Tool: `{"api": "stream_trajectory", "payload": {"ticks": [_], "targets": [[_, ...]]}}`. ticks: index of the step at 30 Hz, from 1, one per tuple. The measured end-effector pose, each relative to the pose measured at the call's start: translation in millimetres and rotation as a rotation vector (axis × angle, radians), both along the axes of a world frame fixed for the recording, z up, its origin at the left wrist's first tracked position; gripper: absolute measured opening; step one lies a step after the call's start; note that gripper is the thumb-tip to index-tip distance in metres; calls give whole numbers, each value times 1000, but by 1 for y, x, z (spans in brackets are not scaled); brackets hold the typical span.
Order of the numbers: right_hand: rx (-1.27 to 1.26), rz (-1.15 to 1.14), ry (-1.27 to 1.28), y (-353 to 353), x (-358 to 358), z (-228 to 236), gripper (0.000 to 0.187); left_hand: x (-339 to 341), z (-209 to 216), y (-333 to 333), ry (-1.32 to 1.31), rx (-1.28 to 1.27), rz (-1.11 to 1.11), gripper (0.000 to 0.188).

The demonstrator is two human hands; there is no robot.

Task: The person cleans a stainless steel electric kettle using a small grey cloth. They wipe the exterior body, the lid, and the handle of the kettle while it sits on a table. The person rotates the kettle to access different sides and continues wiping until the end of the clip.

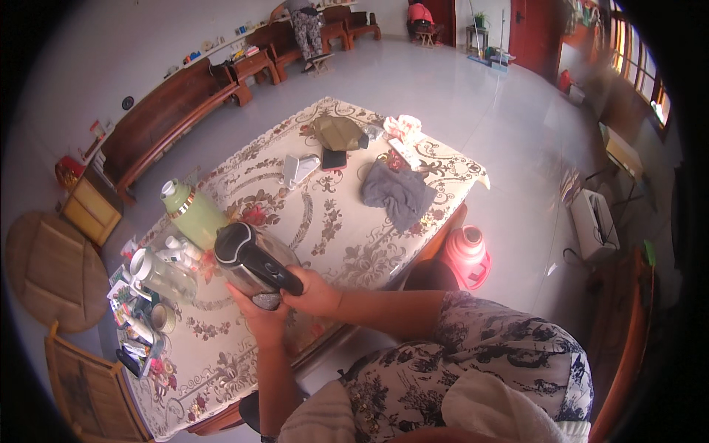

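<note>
Over the near side of the table I hold an electric kettle (264, 253) with a black lid, black handle and shiny metal body, tilted. My right hand (314, 294) is closed around the lower part of its handle. Below the body, my left hand (260, 316) is closed against the kettle's side, with a small silvery-grey cloth-like piece (266, 300) between hand and kettle; its exact kind cannot be made out. A green thermos flask (193, 214) stands just left of the kettle. Nearer me is a clear plastic jug (164, 275) with a white rim.
On the flowered tablecloth (325, 255) lie a grey cloth (397, 193), a phone (334, 159), a white box-like item (300, 170) and an olive bag (340, 133). Cups and small items crowd the left edge. A pink flask (467, 255) stands right of the table. Two people are far off.
</note>
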State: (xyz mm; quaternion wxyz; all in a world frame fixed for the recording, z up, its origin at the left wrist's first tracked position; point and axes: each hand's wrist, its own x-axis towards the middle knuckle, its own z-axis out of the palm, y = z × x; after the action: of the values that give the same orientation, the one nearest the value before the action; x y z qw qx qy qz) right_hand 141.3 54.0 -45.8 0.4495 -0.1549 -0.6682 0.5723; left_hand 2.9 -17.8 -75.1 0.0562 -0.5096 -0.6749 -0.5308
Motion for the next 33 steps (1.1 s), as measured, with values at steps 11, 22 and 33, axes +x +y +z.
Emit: {"api": "stream_trajectory", "payload": {"ticks": [11,22,33], "targets": [[-46,-28,18,-3,-3,0,20,14,1,-4,4,-100,105,120],[-38,-47,50,-7,-6,-4,25,14,-1,-2,-42,-81,67,120],[-41,-52,48,-4,-9,-8,22,9,-4,-1,35,-70,72,116]]}}
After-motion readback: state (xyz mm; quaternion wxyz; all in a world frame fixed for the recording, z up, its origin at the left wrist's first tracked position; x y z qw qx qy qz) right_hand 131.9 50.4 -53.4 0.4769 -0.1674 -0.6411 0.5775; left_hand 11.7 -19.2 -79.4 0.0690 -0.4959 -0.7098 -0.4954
